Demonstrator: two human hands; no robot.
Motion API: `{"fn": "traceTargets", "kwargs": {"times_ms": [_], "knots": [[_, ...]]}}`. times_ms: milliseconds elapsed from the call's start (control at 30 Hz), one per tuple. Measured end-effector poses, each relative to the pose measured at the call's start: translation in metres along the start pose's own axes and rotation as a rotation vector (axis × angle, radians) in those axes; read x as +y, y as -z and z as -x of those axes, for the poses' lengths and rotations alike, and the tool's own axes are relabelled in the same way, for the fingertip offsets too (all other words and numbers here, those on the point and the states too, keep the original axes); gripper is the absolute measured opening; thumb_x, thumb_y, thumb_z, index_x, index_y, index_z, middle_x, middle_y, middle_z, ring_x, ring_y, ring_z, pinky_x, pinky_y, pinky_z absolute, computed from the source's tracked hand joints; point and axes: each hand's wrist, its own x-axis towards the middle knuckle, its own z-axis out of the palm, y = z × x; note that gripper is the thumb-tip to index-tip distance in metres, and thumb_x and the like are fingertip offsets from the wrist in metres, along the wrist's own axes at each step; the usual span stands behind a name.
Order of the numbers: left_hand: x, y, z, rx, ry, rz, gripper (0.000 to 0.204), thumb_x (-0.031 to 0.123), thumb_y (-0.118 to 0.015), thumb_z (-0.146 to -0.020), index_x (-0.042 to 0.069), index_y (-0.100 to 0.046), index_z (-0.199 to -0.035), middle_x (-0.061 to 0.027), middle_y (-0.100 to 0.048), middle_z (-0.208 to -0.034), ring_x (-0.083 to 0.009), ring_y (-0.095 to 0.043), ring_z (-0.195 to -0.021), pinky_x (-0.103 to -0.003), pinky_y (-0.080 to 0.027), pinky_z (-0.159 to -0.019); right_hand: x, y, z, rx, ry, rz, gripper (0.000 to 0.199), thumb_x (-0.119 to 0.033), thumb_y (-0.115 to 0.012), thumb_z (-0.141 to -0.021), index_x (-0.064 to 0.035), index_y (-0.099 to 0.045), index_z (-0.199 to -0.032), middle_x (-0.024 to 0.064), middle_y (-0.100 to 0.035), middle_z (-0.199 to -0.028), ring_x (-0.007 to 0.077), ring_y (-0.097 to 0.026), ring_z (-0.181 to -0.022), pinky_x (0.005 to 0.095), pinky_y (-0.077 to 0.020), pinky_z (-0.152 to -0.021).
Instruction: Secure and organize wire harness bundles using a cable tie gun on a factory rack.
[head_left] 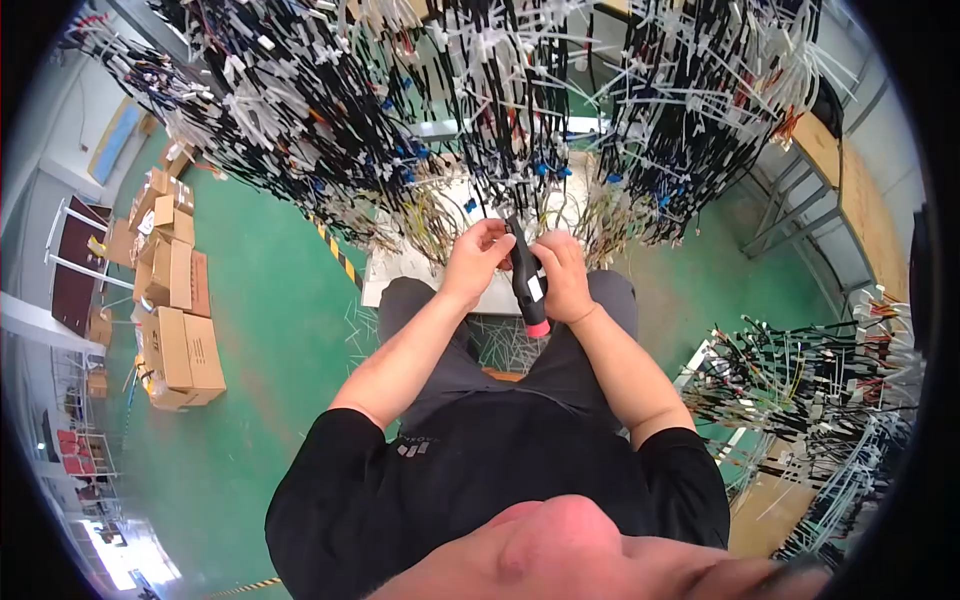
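A black handheld tool (523,265) with a white label and a pinkish-red end points away from me, over my lap. My right hand (566,278) is closed against its right side, fingers curled round the body. On the other side, my left hand (474,262) is pinched by the tool's front end, its thumb against the black body. Whatever the left fingertips hold is too small or hidden to make out. Just beyond the tool's tip hang bundled wire harnesses (505,120) with black sleeves, white connectors and blue pieces.
A pale board (376,284) lies under the harnesses. Thin white offcuts (505,348) litter the floor between my legs. More harnesses (800,385) hang at the right, below a wooden bench (868,210). Cardboard boxes (180,350) stand at the left, beyond a yellow-black floor stripe (338,252).
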Motion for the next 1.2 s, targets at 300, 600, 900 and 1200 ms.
{"fn": "traceTargets", "kwargs": {"times_ms": [300, 600, 900, 1200], "knots": [[0.079, 0.036, -0.044, 0.235, -0.734, -0.376, 0.043, 0.001, -0.074, -0.094, 0.001, -0.053, -0.131, -0.0101, -0.058, -0.132, -0.0182, -0.059, -0.12, -0.036, -0.05, -0.109, 0.021, -0.014, 0.003, 0.136, -0.189, -0.053, 0.05, -0.003, -0.074, -0.077, 0.0015, -0.058, -0.124, 0.0207, -0.061, -0.122, 0.0403, -0.062, -0.111, 0.0411, -0.0508, -0.098], [0.145, -0.018, -0.139, 0.413, -0.618, -0.574, 0.091, 0.035, -0.098, -0.075, -0.003, -0.047, -0.14, -0.0242, -0.066, -0.129, -0.0327, -0.067, -0.116, -0.042, -0.052, -0.101, 0.022, -0.021, -0.003, 0.17, -0.213, -0.063, 0.046, -0.003, -0.071, -0.077, -0.0008, -0.061, -0.121, 0.0209, -0.064, -0.119, 0.0429, -0.061, -0.111, 0.0456, -0.0505, -0.098], [0.149, 0.005, -0.081, -0.03, -0.492, -0.015, 0.018, 0.009, -0.069, -0.099, 0.001, -0.064, -0.114, -0.0068, -0.072, -0.088, -0.0197, -0.073, -0.076, -0.035, -0.058, -0.076, 0.029, -0.016, 0.006, 0.187, -0.234, -0.088, 0.046, -0.003, -0.073, -0.076, -0.0004, -0.061, -0.12, 0.0205, -0.063, -0.113, 0.0412, -0.061, -0.107, 0.0437, -0.0508, -0.096], [0.163, 0.049, -0.009, -0.365, -0.531, 0.134, 0.056, 0.017, -0.071, -0.102, 0.0, -0.048, -0.149, -0.0083, -0.071, -0.095, -0.0217, -0.072, -0.087, -0.039, -0.059, -0.088, 0.023, -0.001, 0.016, 0.226, -0.259, -0.17, 0.044, -0.003, -0.08, -0.081, -0.0053, -0.06, -0.12, 0.0097, -0.058, -0.102, 0.0275, -0.058, -0.089, 0.0353, -0.0507, -0.085]]}}
